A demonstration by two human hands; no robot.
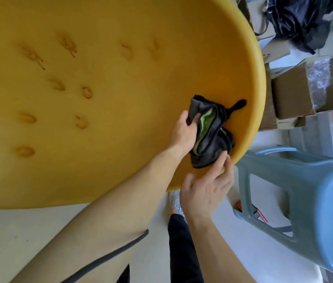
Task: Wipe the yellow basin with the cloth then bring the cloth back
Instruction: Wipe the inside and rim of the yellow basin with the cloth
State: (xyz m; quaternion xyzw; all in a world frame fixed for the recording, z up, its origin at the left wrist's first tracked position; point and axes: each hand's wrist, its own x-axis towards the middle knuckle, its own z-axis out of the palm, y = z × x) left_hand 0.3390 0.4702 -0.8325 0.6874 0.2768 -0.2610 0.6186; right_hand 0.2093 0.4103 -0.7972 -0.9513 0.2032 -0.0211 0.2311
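Here left hand [182,132] fingers clench dark cloth [210,135] inside yellow basin [100,58]; right hand [206,193] released.

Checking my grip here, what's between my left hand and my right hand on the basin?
In the head view, the bunched dark cloth lies between them: left hand grips its upper side, right hand fingertips touch its lower edge by the yellow basin rim.

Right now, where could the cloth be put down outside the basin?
Bare pale floor lies below the yellow basin, left of the left hand and its forearm. The right side is crowded: the blue stool, cardboard boxes, a black bag. The right hand touches the cloth.
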